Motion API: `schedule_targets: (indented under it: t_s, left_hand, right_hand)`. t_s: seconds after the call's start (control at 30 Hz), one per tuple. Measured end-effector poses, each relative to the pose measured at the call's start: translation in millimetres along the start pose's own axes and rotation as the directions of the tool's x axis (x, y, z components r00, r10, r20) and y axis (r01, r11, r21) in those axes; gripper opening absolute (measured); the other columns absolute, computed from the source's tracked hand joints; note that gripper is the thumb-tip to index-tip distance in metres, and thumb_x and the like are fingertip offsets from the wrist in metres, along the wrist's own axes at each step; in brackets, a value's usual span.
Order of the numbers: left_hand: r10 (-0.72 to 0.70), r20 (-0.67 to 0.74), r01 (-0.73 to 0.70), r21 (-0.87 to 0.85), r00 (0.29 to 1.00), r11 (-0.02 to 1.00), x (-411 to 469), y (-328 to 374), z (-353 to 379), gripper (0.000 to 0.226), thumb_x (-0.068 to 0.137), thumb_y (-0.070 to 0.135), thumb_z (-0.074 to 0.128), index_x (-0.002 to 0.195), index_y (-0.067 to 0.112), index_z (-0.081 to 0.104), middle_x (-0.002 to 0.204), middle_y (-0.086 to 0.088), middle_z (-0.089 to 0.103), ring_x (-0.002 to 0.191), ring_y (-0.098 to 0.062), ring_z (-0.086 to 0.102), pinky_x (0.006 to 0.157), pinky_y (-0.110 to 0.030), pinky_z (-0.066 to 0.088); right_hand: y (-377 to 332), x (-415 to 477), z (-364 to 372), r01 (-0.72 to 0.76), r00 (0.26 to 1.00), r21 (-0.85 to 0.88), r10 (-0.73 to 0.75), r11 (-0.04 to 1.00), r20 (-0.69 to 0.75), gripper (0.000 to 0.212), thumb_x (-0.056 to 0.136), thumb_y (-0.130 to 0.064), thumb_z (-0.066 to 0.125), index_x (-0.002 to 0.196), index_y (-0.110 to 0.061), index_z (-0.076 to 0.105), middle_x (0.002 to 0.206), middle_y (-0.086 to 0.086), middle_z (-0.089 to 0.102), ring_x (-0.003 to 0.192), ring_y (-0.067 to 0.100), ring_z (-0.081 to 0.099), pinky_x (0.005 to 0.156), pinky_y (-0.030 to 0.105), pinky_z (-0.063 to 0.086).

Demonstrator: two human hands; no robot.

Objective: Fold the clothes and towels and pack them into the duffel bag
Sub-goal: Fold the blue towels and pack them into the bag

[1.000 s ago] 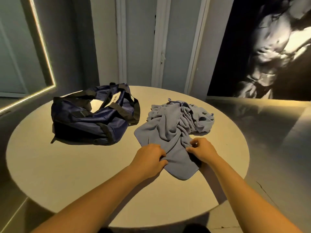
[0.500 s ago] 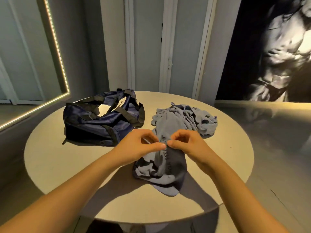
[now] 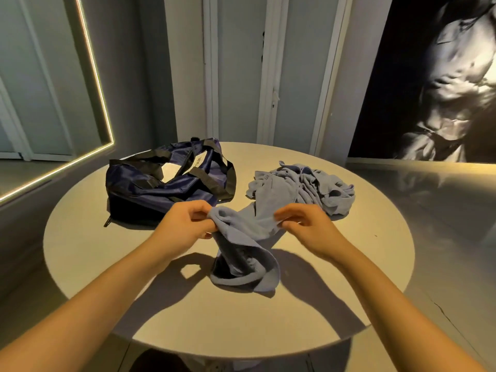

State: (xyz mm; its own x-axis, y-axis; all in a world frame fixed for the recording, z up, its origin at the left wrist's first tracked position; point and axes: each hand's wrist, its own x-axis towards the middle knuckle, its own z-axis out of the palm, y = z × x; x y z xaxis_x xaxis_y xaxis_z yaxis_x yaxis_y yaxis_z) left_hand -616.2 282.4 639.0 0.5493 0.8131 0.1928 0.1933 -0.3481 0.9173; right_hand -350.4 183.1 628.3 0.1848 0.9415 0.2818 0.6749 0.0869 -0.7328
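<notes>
On the round table [image 3: 107,264] beside the duffel bag [image 3: 150,189], the left hand [image 3: 185,226] and right hand [image 3: 308,224], apart, pinch the blue towel [image 3: 249,232] near the lit mirror [image 3: 53,103].

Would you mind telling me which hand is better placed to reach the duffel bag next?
Probably the left hand: the duffel bag lies just beyond it, while the right hand is farther off, across the blue cloth that both hands pinch.
</notes>
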Motion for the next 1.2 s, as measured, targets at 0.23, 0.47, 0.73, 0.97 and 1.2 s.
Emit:
schedule_targets:
  t_s: [0.23,0.47,0.73,0.97,1.2]
  left_hand:
    - [-0.134,-0.048,0.119,-0.230,0.990,0.966,-16.7,-9.4,-38.1,0.039,0.096,-0.001,0.063,0.126,0.025,0.061,0.106,-0.002,0.078,0.096,-0.021,0.076,0.075,-0.031,0.063]
    - [-0.115,-0.177,0.101,-0.086,0.978,0.991,-22.3,-15.8,-67.6,0.026,0.103,0.006,0.055,0.111,0.021,0.075,0.104,0.001,0.078,0.098,-0.018,0.075,0.075,-0.030,0.063]
    - [-0.274,-0.300,0.219,-0.205,0.913,0.954,17.9,17.3,-71.6,0.022,0.101,0.008,0.061,0.099,0.026,0.074,0.105,-0.005,0.073,0.096,-0.020,0.071,0.077,-0.030,0.063]
    - [-0.187,-0.281,0.112,-0.261,0.941,0.959,50.9,85.1,-72.9,0.031,0.083,0.030,0.064,0.103,0.006,0.071,0.103,-0.015,0.070,0.093,-0.032,0.063,0.080,-0.039,0.051]
    - [0.166,-0.359,-0.210,-0.089,0.918,0.974,66.2,114.4,-77.0,0.013,0.090,0.012,0.074,0.101,0.017,0.079,0.094,-0.005,0.079,0.096,-0.024,0.074,0.084,-0.034,0.060]
  right_hand:
    - [65.3,69.8,0.4,0.031,0.999,-0.676,-0.030,0.736,0.012,0.078,0.089,-0.024,0.075,0.155,-0.031,0.035,0.164,0.006,0.026,0.147,0.037,0.029,0.110,0.057,0.040]
    - [48.2,120.1,-12.3,0.161,0.972,-0.669,-0.233,0.725,-0.019,0.019,0.091,-0.010,0.067,0.108,-0.010,0.077,0.133,0.012,0.063,0.117,0.038,0.058,0.087,0.054,0.053]
    - [-69.7,169.2,-77.0,0.025,0.997,-0.303,-0.047,0.953,-0.064,0.015,0.094,-0.009,0.062,0.091,0.005,0.067,0.090,0.029,0.067,0.074,0.025,0.052,0.067,0.037,0.045]
    - [-176.0,172.8,-126.5,-0.006,1.000,-0.518,0.020,0.855,0.020,0.021,0.090,-0.023,0.073,0.100,-0.005,0.076,0.100,0.015,0.069,0.084,0.026,0.062,0.072,0.038,0.056]
    - [-232.2,153.3,-145.5,0.174,0.965,-0.123,-0.194,0.977,-0.174,0.031,0.089,-0.026,0.072,0.091,0.006,0.072,0.081,0.014,0.060,0.074,0.017,0.052,0.070,0.032,0.042]
